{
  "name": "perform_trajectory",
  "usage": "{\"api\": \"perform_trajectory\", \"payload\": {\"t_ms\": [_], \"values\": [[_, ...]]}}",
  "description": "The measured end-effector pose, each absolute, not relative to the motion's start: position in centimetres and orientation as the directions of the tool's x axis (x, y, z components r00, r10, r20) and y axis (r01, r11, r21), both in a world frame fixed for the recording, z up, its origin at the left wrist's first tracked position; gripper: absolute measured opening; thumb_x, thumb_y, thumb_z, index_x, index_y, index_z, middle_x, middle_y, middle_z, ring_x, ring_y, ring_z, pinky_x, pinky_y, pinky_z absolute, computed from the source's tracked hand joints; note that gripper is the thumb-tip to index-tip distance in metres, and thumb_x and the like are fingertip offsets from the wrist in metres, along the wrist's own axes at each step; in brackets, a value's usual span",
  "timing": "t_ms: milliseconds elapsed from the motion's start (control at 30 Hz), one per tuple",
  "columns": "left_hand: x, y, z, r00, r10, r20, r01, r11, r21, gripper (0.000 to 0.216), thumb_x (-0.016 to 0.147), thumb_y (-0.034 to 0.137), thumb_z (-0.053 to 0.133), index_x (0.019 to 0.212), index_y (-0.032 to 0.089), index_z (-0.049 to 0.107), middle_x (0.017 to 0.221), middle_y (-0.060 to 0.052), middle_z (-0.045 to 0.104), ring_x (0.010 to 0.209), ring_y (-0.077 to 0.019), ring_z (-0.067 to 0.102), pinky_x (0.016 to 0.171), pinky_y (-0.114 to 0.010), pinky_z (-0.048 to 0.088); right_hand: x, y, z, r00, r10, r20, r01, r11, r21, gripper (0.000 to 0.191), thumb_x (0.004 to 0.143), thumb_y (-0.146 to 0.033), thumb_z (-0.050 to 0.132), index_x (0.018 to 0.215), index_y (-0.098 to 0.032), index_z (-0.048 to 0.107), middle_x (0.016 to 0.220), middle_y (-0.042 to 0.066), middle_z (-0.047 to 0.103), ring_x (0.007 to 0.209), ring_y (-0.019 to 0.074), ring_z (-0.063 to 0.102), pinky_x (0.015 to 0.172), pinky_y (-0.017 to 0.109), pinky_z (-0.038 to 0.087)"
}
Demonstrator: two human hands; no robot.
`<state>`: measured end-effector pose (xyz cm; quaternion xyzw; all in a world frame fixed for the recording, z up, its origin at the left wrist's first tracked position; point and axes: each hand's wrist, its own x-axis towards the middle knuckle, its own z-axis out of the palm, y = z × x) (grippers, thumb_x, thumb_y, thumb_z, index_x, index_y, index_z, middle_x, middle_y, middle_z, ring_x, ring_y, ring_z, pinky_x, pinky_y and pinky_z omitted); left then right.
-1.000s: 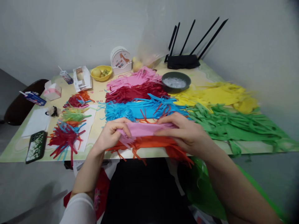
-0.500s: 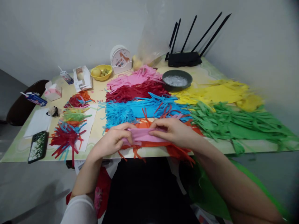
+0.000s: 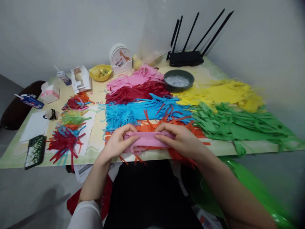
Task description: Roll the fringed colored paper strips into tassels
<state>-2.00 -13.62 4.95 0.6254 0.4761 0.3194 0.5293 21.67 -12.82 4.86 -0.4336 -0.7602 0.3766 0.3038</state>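
Left hand [image 3: 121,140]: closed on the left end of the pink strip [image 3: 146,139], thumb along the near face, fingers curled behind.
Right hand [image 3: 181,138]: gripping the right end of the same strip, thumb pointing left across it, fingers tucked behind.
Pink strip: held taut and flat between both hands, over the orange paper [image 3: 145,128], near the front edge of the surface [image 3: 98,128]; loose fringe dangling below the left hand. Resting on the orange or lifted clear: cannot tell.
Orange paper: spread beneath both hands, partly hidden, fringe trailing over the front edge.
Blue paper [image 3: 145,109]: lying just behind the orange, fringed at both ends.
Crimson paper [image 3: 143,92]: next behind the blue.
Pink paper [image 3: 133,80]: farthest back in the same stack of rows.
Bowl [image 3: 179,89]: dark, set beside the crimson, filled with something whitish, too blurred to name.
Yellow paper [image 3: 228,93]: right of the bowl.
Green paper [image 3: 238,125]: in front of the yellow, ends drooping over the edge.
Tassels [image 3: 64,140]: many-coloured, bunched at left, partly on a white sheet [image 3: 88,135].
Phone [image 3: 35,152]: near the left front edge, in a patterned case.
Dish [image 3: 109,77]: yellow, holding fruit, toward the back.
Router [image 3: 186,58]: black, antennas raised, at back right.
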Motion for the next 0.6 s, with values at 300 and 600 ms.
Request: {"api": "perform_trajectory", "payload": {"t_ms": [300, 600], "values": [[-2.8, -14.0, 3.1, 0.274, 0.961, 0.029, -0.089, -0.004, 0.996, 0.022, 0.083, 0.035, 0.069, 0.079, 0.014, 0.072, 0.078, -0.005, 0.069, 0.051, -0.0087, 0.059, 0.055, -0.022, 0.047, 21.7, -13.3, 2.2, -0.329, 0.888, 0.322, 0.063, 0.361, -0.93, 0.021, 0.087, -0.015, 0.056, 0.084, -0.021, 0.076, 0.081, 0.004, 0.071, 0.065, 0.0134, 0.063, 0.057, 0.024, 0.049], [-2.4, -14.3, 3.4, 0.263, 0.959, 0.107, 0.079, -0.132, 0.988, 0.025, 0.085, 0.035, 0.065, 0.07, 0.015, 0.061, 0.069, -0.002, 0.061, 0.066, -0.0138, 0.057, 0.065, -0.026, 0.044, 22.0, -14.0, 3.3, -0.401, 0.776, 0.486, 0.235, 0.6, -0.765, 0.027, 0.088, -0.01, 0.049, 0.091, -0.02, 0.075, 0.095, 0.006, 0.067, 0.084, 0.0149, 0.065, 0.071, 0.026, 0.05]]}}
